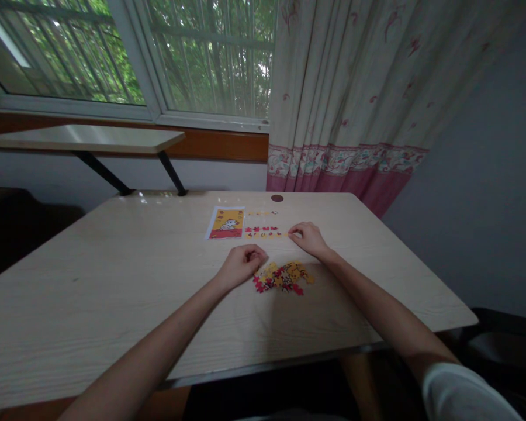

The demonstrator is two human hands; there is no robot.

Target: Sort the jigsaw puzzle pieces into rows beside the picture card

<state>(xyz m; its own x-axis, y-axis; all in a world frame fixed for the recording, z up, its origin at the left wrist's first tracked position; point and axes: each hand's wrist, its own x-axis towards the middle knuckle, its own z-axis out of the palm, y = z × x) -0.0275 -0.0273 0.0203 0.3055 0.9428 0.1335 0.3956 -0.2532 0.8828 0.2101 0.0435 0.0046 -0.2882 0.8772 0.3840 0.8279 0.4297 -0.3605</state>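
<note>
My right hand [309, 238] pinches a small yellow puzzle piece at the right end of a row of yellow puzzle pieces [263, 235]. Just behind that lies a row of red puzzle pieces [262, 228], and a short row of further pieces [263, 213] is beyond it. Curled fingers close my left hand [242, 264], which rests at the left edge of a loose pile of puzzle pieces [283, 277] in red, yellow and white. Whatever its fingertips hold, if anything, is hidden. Left of the rows lies a picture sheet [226, 223] showing a white animal on yellow and red.
Everything lies on a pale wooden table [127, 280]. A round brown disc [277, 198] is set near its back edge. At the back left stands a raised shelf [87, 138] on black legs. A curtain [333, 105] hangs behind the table beside a window [210, 58].
</note>
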